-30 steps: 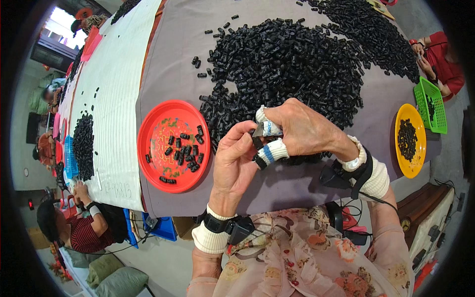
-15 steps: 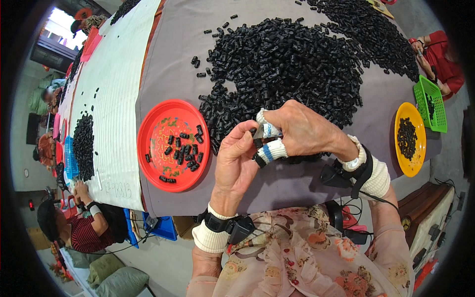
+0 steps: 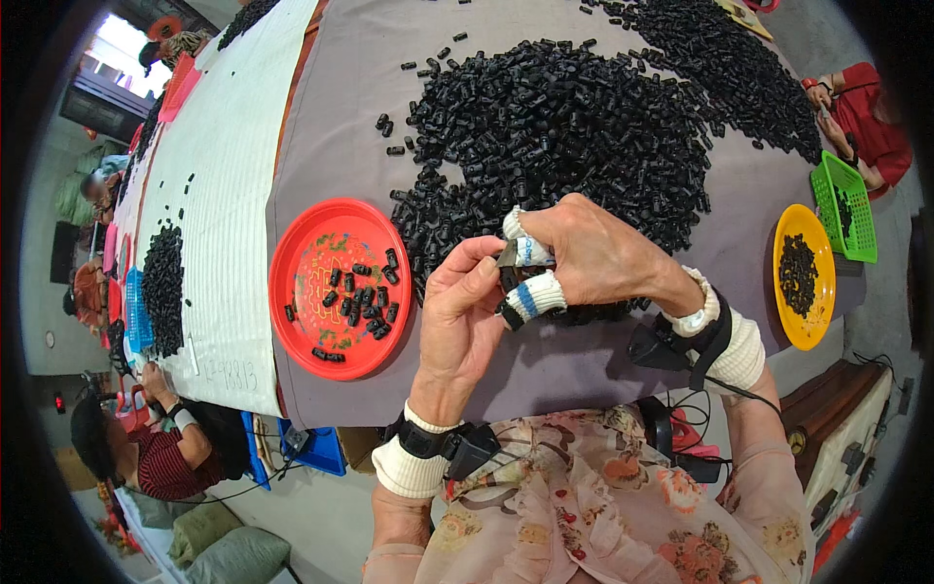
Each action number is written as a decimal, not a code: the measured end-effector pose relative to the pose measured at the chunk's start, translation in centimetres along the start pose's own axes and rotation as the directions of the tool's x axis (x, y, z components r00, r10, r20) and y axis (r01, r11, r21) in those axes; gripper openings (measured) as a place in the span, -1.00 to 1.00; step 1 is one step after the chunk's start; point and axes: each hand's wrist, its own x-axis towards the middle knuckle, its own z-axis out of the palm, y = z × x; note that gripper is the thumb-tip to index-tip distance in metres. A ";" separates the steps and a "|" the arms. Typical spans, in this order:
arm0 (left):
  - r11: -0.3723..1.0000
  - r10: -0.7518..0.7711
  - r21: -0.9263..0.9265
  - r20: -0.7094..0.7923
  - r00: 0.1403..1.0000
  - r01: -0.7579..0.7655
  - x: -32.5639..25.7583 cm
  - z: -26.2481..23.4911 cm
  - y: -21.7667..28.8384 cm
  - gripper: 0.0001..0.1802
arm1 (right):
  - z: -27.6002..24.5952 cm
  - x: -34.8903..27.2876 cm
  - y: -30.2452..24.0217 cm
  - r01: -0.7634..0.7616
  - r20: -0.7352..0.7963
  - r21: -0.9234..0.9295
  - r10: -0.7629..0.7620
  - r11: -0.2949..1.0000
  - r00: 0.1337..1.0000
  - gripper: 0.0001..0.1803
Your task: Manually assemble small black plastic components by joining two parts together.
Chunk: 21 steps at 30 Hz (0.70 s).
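My left hand (image 3: 463, 310) pinches a small black plastic part (image 3: 508, 279) between thumb and fingertips. Meeting it from the right is my right hand (image 3: 593, 251), its fingers curled, with white and blue cloth bands around them. A flat grey blade-like piece (image 3: 507, 255) shows at the right hand's fingertips, against the black part; its other end is hidden. Just beyond both hands spreads a large pile of black cylindrical parts (image 3: 564, 127). To the left, a red plate (image 3: 292, 248) carries several of the same parts.
At the right stand a yellow plate (image 3: 823, 263) with small black pieces and a green basket (image 3: 835, 185). A co-worker in red (image 3: 876, 122) sits at the far right, another in stripes (image 3: 175, 457) at the left. A white-covered table (image 3: 233, 195) adjoins on the left.
Both hands stay together in nearly the same place. The grey piece between the fingertips has tilted and shows more. The view has shifted slightly; the plate's contents look unchanged.
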 end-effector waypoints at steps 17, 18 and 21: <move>1.000 0.003 0.030 0.006 1.000 -0.003 0.1 0.1 0.1 -0.78 | 0.1 0.0 -0.1 0.022 -0.014 -0.003 -0.022 1.000 1.000 -0.46; 1.000 0.003 0.031 0.005 1.000 -0.003 0.0 0.1 0.1 -0.78 | 0.2 0.0 0.0 0.022 -0.014 -0.002 -0.022 1.000 1.000 -0.46; 0.998 0.001 0.055 0.006 1.000 -0.001 0.0 0.0 0.1 -0.79 | 0.5 0.0 0.4 -0.001 0.018 0.022 0.000 1.000 1.000 -0.48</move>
